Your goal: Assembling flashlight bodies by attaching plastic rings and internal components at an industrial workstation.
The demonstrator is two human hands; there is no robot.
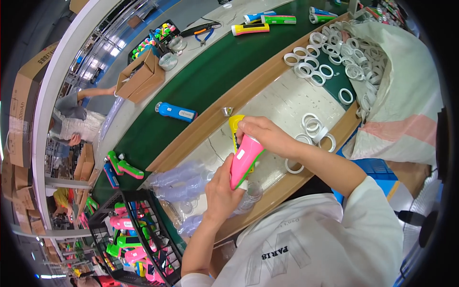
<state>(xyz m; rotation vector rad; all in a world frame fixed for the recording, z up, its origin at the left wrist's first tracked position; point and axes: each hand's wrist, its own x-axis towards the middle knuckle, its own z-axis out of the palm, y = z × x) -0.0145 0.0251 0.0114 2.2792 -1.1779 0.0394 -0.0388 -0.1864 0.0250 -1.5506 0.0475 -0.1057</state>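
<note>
As two bare hands come together at the centre of the frame, a pink-and-green flashlight (245,160) stands tilted between them, its wide end toward the upper right. The left hand (220,193) has its fingers wrapped closely around the narrow lower end; the right hand (267,136) curls its fingers at the wide end, against a yellow flashlight (235,124) just behind, though which of the two it grips cannot be told. A small silver cup (227,112) sits just above on the pale work surface (282,103). Clear plastic pieces (184,179) lie left of the hands, loose white rings (322,135) to the right, with more heaped at upper right beside a white sack (401,81). At left of centre, a blue flashlight (176,112) rests on a green belt (143,148); at lower left, a black crate (136,196) holds many brightly coloured flashlights
</note>
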